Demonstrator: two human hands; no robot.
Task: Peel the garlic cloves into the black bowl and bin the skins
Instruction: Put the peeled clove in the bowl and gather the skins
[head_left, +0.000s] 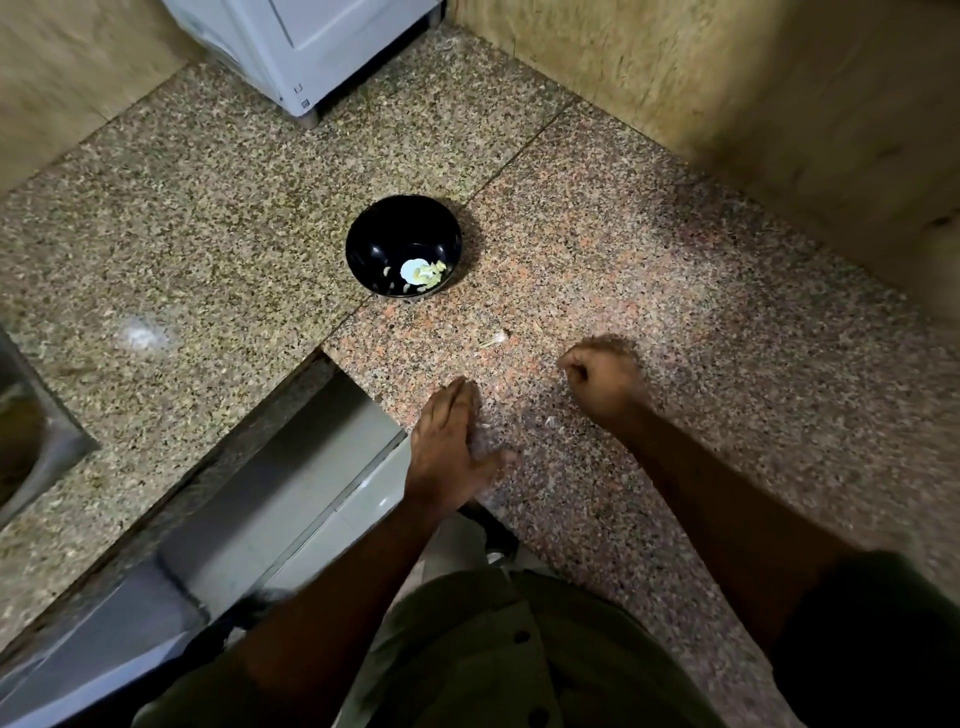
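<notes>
The left hand (451, 447) lies flat on the speckled worktop (701, 332) at its near edge, fingers straight and together, holding nothing. The right hand (605, 376) rests beside it with fingers curled into a fist; whether it holds anything cannot be told. Beyond them lies a garlic skin (494, 339), then the black bowl (403, 228) upright, holding peeled cloves (423, 273).

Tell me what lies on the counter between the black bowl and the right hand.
In the head view, a small pale scrap of garlic skin lies on the speckled granite counter between the round black bowl and the curled right hand; otherwise bare stone.
</notes>
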